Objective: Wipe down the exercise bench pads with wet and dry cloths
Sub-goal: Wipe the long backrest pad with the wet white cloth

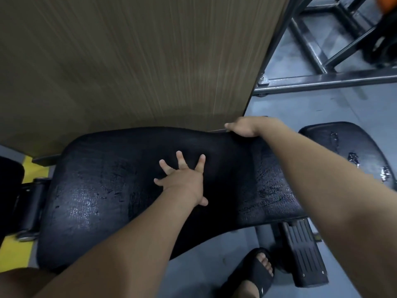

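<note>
Bench pad: left grip splayed flat on it, right grip holds its edge

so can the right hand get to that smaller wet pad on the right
Probably yes: the right hand grips the far edge of the big pad, and the smaller pad lies just beside that arm, nothing between.

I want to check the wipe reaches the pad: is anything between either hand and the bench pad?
Nothing visible. The left hand lies spread flat on the bench pad, and the right hand grips its far edge beside the wood panel. Whether a dark cloth lies under the left palm cannot be told.
</note>
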Tool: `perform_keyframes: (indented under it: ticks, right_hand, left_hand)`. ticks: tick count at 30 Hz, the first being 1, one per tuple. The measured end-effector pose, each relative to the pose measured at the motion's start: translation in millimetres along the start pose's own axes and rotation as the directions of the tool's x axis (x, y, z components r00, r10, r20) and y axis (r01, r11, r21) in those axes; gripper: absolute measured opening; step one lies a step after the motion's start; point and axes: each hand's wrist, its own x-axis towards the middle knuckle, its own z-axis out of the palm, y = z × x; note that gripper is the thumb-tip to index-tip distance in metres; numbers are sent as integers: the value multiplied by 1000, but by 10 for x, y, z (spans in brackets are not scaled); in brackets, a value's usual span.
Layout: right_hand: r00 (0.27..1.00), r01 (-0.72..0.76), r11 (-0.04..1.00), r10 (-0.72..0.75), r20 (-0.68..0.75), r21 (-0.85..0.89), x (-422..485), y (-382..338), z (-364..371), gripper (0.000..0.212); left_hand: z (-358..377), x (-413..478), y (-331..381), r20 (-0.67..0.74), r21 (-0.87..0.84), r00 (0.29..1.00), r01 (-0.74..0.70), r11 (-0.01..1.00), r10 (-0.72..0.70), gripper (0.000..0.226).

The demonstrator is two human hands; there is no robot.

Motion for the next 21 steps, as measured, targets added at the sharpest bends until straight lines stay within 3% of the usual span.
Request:
perform_keyframes:
  ticks: [6,13,15,18,21]
  right_hand:
    - [989,-115,993,111,-101,-32,-48,428,34,63]
    - [963,91,995,-95,-250,-26,-247,-214,266,53]
    - [919,162,986,-164,-357,-34,-302,-98,417,53]
    - [799,271,960,-268,-538,-76,-414,206,564,53]
    - [814,186,982,-140,-563,24,-481,591,503,45]
  left_hand:
    - [-16,-5,19,-6,9,1000,9,1000,-9,127]
    - [-45,2,57,16,7,999,28,1000,-28,129]
    - [-45,2,60,21,-1,999,33,999,-33,129]
    - [-34,9,51,15,6,1000,28,1000,-28,129]
    - [-17,10,47,9,16,1000,22,1000,-22,128]
